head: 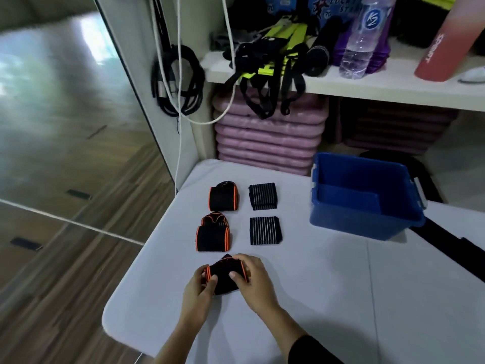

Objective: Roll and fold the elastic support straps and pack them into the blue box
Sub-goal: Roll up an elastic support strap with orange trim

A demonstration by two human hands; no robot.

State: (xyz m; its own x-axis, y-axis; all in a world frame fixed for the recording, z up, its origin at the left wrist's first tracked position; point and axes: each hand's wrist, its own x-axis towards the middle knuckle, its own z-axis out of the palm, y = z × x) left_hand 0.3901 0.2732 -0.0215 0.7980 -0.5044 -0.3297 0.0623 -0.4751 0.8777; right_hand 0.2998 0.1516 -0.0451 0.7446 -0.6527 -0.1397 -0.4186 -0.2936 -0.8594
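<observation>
At lower centre, the left hand (200, 286) and right hand (254, 281) are pinching the orange-edged strap (225, 271) between curled fingers (234, 275) on the bench (328, 298), its long axis running left to right. Four finished straps (214, 233) are lying just beyond, and the blue box (367, 206) is sitting open at upper right, nearer the right hand

Illumination is soft and moderately bright. Glare patches show on the glossy panel (89, 35) at upper left, where the picture is smeared by blur. The table (341, 298) centre is sharp; the blue box (362, 224) casts a faint shadow. Wide-angle distortion bends the shelf (367, 90) edge.
</observation>
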